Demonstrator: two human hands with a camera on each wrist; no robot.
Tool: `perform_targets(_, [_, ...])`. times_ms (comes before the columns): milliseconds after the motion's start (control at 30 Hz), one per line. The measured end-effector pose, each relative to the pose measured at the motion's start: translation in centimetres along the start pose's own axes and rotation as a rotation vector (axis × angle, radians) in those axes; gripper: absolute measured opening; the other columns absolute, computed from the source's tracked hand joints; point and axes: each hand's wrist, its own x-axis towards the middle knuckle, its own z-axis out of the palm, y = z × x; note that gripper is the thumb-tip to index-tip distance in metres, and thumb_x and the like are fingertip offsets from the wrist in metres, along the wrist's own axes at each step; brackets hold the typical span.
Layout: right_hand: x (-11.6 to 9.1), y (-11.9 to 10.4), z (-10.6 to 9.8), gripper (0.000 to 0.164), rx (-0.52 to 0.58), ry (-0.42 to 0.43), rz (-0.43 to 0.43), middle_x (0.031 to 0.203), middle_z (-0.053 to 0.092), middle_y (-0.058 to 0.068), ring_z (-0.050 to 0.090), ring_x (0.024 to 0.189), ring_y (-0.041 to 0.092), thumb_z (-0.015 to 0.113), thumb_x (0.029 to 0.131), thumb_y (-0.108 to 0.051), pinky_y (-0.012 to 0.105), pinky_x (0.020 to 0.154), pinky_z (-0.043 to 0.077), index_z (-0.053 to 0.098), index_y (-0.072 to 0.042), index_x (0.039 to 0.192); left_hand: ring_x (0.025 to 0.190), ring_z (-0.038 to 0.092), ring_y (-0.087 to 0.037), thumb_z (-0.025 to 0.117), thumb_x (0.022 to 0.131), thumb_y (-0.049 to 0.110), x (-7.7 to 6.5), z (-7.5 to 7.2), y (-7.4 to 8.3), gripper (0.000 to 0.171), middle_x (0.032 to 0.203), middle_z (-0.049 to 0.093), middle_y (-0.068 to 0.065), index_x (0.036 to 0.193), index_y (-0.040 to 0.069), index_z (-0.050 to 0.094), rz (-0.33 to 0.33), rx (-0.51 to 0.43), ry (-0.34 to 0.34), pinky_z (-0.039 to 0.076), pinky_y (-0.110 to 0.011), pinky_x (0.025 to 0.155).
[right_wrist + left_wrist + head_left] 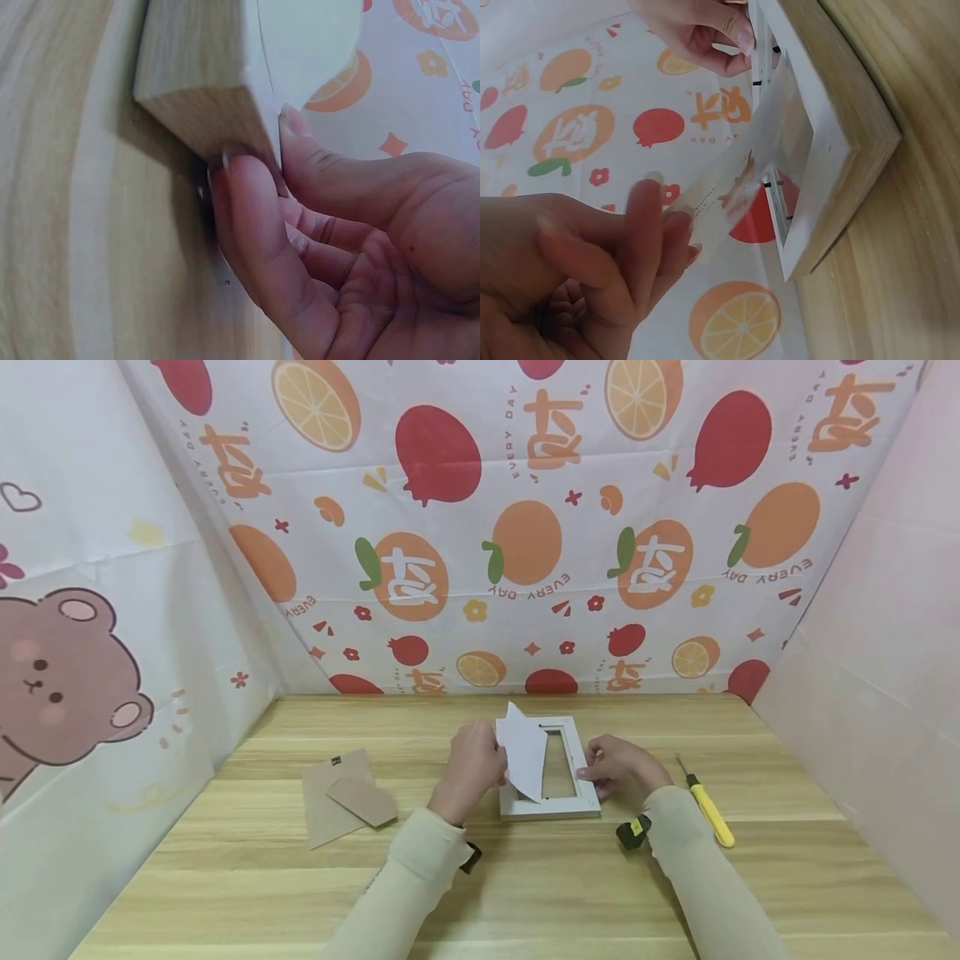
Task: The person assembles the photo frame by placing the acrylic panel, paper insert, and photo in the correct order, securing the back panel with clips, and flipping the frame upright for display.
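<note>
A white picture frame [551,810] lies back side up on the table, with small dark tabs around its rectangular opening. My left hand [474,770] pinches a white paper sheet [527,752] by its left edge, and the sheet stands tilted over the frame's opening. In the left wrist view, faint print shows on the sheet [727,180], one end of which reaches into the opening. At the frame's right edge my right hand [618,764] grips the border, thumb on top and fingers against the side, as the right wrist view shows.
Left of the frame lie a brown backing board [322,810] and a smaller brown piece [363,802] overlapping it. A screwdriver with a yellow handle [712,816] lies to the right of the right hand. Patterned cloth [480,527] hangs behind the wooden table [525,893].
</note>
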Motion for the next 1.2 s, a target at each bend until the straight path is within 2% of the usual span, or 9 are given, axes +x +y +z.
perform_targets(167, [0.10, 0.04, -0.04, 0.018, -0.020, -0.005, 0.013, 0.083, 0.064, 0.007, 0.063, 0.067, 0.016, 0.072, 0.097, -0.018, 0.025, 0.062, 0.055, 0.059, -0.006, 0.095, 0.034, 0.056, -0.008, 0.052, 0.084, -0.013, 0.14, 0.24, -0.10, 0.042, 0.042, 0.061, -0.004, 0.046, 0.006, 0.055, -0.025, -0.017, -0.028, 0.035, -0.020, 0.039])
perform_targets(267, [0.08, 0.03, -0.09, 0.018, -0.034, -0.002, 0.017, 0.084, 0.065, 0.007, 0.063, 0.068, 0.017, 0.072, 0.097, -0.019, 0.025, 0.064, 0.053, 0.059, -0.007, 0.095, 0.034, 0.055, -0.007, 0.053, 0.084, -0.014, 0.19, 0.30, -0.09, 0.037, 0.043, 0.060, -0.004, 0.052, 0.005, 0.057, -0.045, -0.012, -0.071, 0.033, -0.018, 0.037])
perform_targets(367, [0.10, 0.03, -0.11, 0.018, -0.037, 0.001, 0.014, 0.085, 0.065, 0.007, 0.064, 0.069, 0.017, 0.072, 0.097, -0.019, 0.025, 0.064, 0.053, 0.059, -0.007, 0.096, 0.033, 0.053, -0.008, 0.057, 0.082, -0.014, 0.24, 0.24, -0.13, 0.033, 0.043, 0.059, -0.003, 0.054, 0.004, 0.060, -0.058, 0.029, -0.121, 0.034, -0.018, 0.036])
perform_targets(500, [0.04, -0.03, -0.10, 0.018, -0.025, 0.006, 0.017, 0.085, 0.065, 0.007, 0.063, 0.068, 0.017, 0.073, 0.097, -0.018, 0.025, 0.063, 0.054, 0.059, -0.007, 0.095, 0.034, 0.051, -0.008, 0.062, 0.079, -0.013, 0.38, 0.05, -0.41, 0.028, 0.042, 0.059, -0.003, 0.056, 0.004, 0.062, -0.051, 0.097, -0.156, 0.036, -0.020, 0.040])
perform_targets(633, [-0.09, -0.04, -0.12, 0.019, -0.029, 0.001, 0.005, 0.085, 0.065, 0.007, 0.063, 0.068, 0.017, 0.073, 0.097, -0.019, 0.025, 0.063, 0.054, 0.059, -0.006, 0.095, 0.036, 0.052, -0.008, 0.062, 0.081, -0.012, 0.52, -0.04, -0.75, 0.031, 0.043, 0.060, -0.002, 0.055, 0.005, 0.063, -0.072, 0.099, -0.178, 0.039, -0.019, 0.042])
perform_targets(933, [-0.16, 0.13, 0.04, 0.020, -0.015, 0.008, 0.002, 0.089, 0.063, 0.008, 0.063, 0.071, 0.018, 0.074, 0.096, -0.019, 0.025, 0.064, 0.054, 0.059, -0.006, 0.095, 0.037, 0.050, -0.010, 0.058, 0.084, -0.010, 0.57, -0.10, -0.95, 0.038, 0.043, 0.060, -0.002, 0.050, 0.006, 0.063, -0.111, 0.032, -0.149, 0.032, -0.020, 0.041])
perform_targets(1200, [-0.04, 0.18, -0.02, 0.021, -0.032, 0.003, -0.011, 0.087, 0.064, 0.007, 0.063, 0.069, 0.017, 0.074, 0.096, -0.020, 0.025, 0.064, 0.053, 0.059, -0.006, 0.095, 0.036, 0.046, -0.009, 0.058, 0.085, -0.009, 0.38, -0.25, -0.77, 0.040, 0.041, 0.056, 0.000, 0.048, 0.006, 0.062, -0.140, -0.014, -0.172, 0.030, -0.020, 0.040])
